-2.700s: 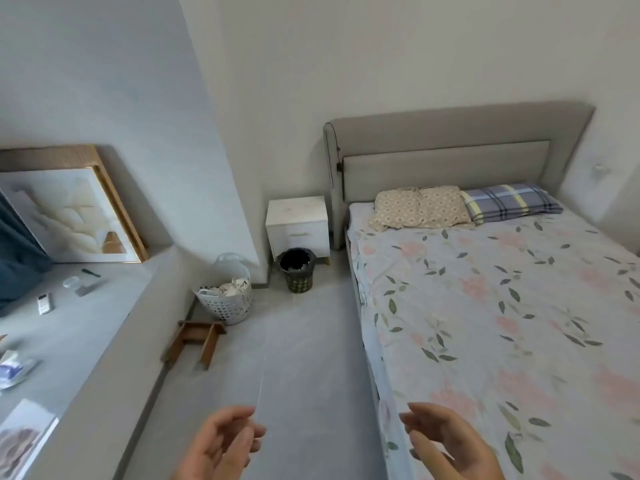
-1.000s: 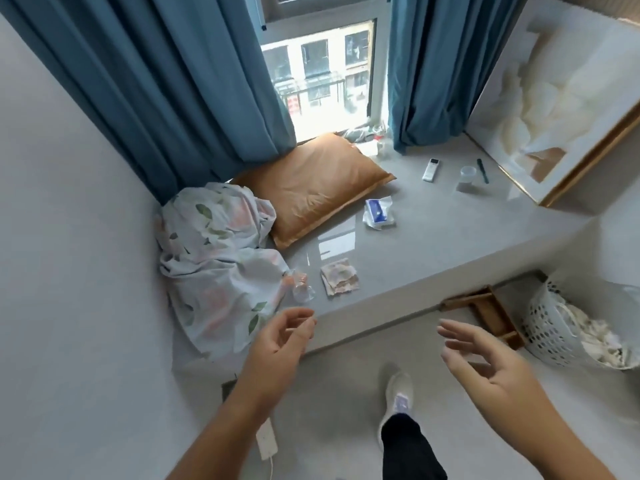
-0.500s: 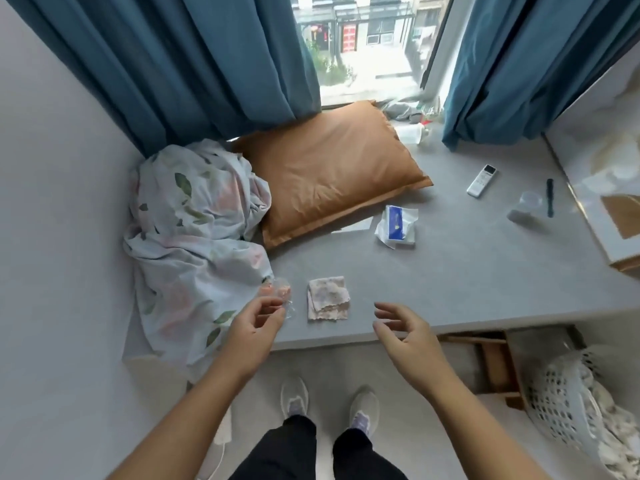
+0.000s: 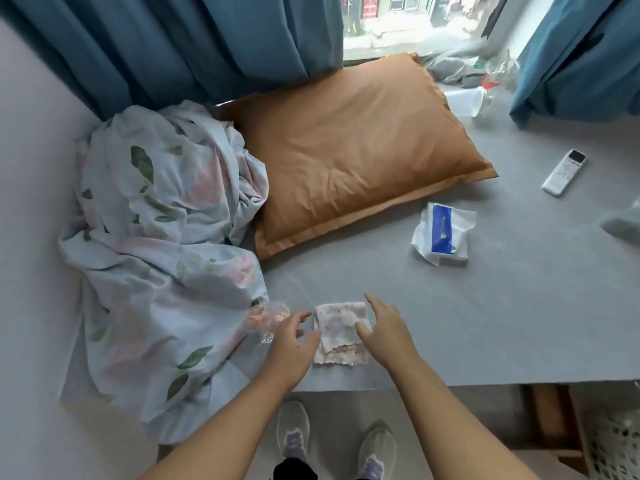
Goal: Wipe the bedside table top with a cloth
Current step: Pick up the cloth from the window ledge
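Patterned cloth (image 4: 341,332) between 2 hands (unheld).

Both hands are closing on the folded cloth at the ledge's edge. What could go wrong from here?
1. The crinkled clear wrapper lies right under the left hand, so it may get grabbed or knocked off along with the cloth.
2. The cloth sits near the ledge edge; a sweep by the right hand could drop it.

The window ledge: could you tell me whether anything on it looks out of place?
Yes: a floral sheet lies crumpled in the corner, spilling over the ledge edge, and a clear bottle lies tipped on its side behind the orange pillow.
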